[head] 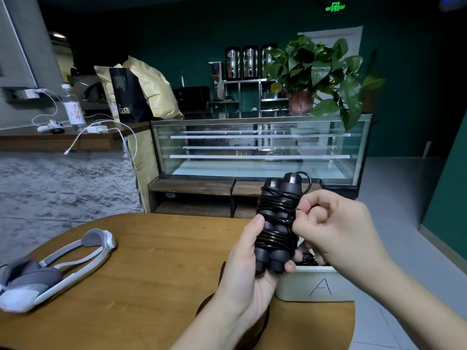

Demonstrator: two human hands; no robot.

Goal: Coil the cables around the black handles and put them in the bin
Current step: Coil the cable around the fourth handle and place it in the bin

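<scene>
We note two matte black handles [276,221], cylindrical, side by side, long axis near upright, bound by glossy thin cable [275,238]. Left hand [249,269] grips them above the white bin [313,284]; right hand [331,223] fingers pinch the cable's loose end.

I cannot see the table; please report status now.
Left hand grips handles. Right hand pinches cable end. Bin beside, nothing blocking.

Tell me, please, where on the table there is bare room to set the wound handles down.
Bare wood lies between the headset and the left hand, across the table middle. The right edge is crowded by the white bin, which already holds cables.
</scene>
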